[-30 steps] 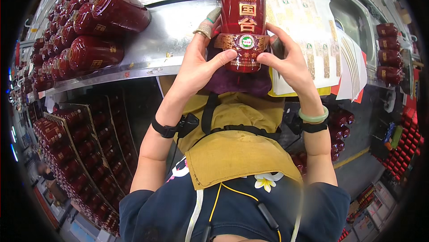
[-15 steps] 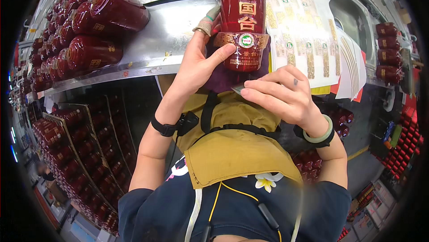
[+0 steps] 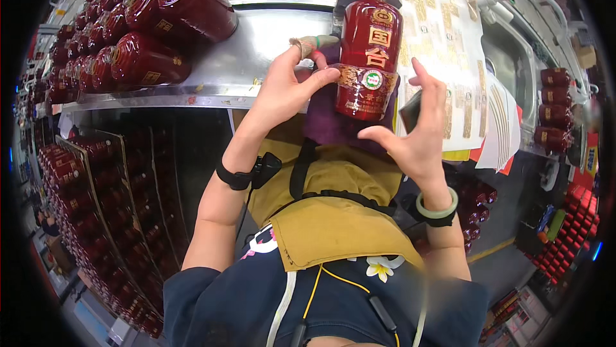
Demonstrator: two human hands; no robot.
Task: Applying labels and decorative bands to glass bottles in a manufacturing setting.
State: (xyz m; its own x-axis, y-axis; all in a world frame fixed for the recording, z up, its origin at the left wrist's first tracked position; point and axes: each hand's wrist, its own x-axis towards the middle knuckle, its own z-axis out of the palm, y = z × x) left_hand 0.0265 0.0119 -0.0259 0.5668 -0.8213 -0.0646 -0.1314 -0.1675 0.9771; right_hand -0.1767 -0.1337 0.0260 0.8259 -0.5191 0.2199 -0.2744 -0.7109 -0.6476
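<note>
The left hand (image 3: pixel 285 87) grips the side of a dark red bottle (image 3: pixel 367 58) that lies on a purple cloth (image 3: pixel 327 126) at the edge of the shiny metal table (image 3: pixel 256 58). The right hand (image 3: pixel 417 135) is open, fingers spread, just beside the bottle and not touching it. A round sticker (image 3: pixel 371 79) is already on the bottle's front. More red bottles (image 3: pixel 147 20) lie piled on the table to the left, so I think plenty of work is left.
</note>
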